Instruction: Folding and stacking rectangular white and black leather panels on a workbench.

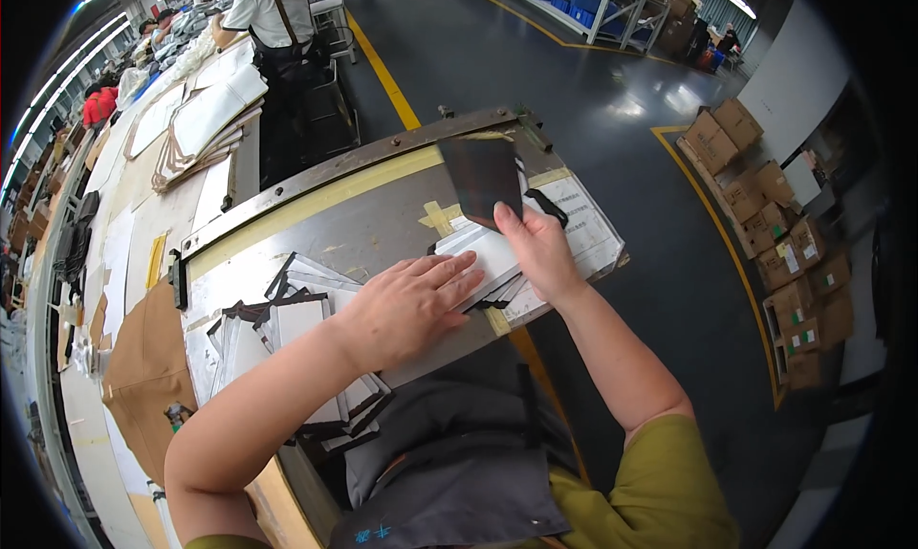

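My right hand (541, 252) pinches a dark, flat panel (478, 178) between thumb and fingers. The panel is tilted up above the work board and slightly blurred. My left hand (406, 305) lies with its fingers stretched out over the near edge of a white, flat piece (481, 252), holding nothing. More dark-edged pieces stick out beneath this white one. Left of my left hand, a loose, fanned pile of white panels with dark edges (295, 324) spreads over the board, partly hidden by my left forearm.
The grey metal work board (359, 226) has a raised bar (349, 157) along its far side. A brown sheet (148, 386) and layered white pieces (206, 119) lie on the table at left. Another person (273, 18) sits beyond. Cardboard boxes (794, 262) stand at right.
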`<state>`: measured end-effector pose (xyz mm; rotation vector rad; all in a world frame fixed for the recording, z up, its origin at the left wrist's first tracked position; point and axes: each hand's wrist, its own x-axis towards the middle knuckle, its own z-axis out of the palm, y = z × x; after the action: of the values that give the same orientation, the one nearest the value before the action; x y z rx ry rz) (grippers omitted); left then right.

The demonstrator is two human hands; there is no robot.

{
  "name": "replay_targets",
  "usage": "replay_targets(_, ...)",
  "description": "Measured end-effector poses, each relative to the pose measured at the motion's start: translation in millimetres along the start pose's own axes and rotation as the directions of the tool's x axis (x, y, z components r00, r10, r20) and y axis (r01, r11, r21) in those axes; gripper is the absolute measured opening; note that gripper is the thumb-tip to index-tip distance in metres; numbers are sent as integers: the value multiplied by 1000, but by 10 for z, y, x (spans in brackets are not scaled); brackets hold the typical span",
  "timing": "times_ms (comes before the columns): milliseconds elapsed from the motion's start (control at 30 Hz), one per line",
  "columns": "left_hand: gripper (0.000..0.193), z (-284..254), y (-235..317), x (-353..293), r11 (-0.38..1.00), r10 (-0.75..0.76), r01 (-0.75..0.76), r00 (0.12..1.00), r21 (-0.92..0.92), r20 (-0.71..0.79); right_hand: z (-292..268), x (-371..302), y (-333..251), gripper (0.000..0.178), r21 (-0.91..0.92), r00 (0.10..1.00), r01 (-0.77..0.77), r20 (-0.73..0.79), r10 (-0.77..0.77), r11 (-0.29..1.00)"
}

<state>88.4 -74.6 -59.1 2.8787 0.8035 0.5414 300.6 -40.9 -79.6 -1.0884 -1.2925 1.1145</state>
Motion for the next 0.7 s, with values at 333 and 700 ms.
replay_targets(333,41,-104,-240,137,972,-214,230,953,-47,216,-117,1398,-397,17,-94,839,380,-384,-386,920)
replay_targets(700,21,-262,-1409,-1010,841,-526,540,806,-27,-273,1533,1102,528,33,-340,563,784,740,-367,519)
